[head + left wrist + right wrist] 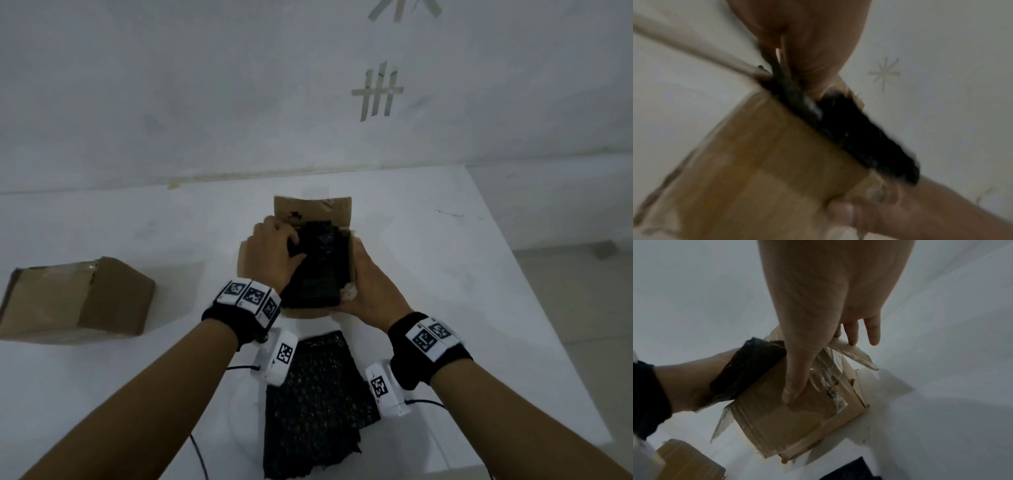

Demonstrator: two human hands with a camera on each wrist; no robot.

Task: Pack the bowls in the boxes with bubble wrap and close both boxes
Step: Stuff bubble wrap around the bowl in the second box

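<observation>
An open cardboard box (pixel 311 209) stands mid-table with its far flap up. Black bubble wrap (pixel 318 270) fills its mouth and bulges above the rim. My left hand (pixel 274 250) lies on top of it, fingers curled into the wrap (pixel 859 138) at the far left corner. My right hand (pixel 370 284) holds the box from the right. Its thumb lies flat on the box wall (pixel 787 418) and its fingers (pixel 851 334) reach over a side flap. No bowl shows; the wrap hides the inside.
A second cardboard box (pixel 78 301), flaps shut, lies on the white table (pixel 445 274) to the left. A loose sheet of black bubble wrap (pixel 315 404) lies between my forearms, reaching the near edge. A white wall rises just behind the table.
</observation>
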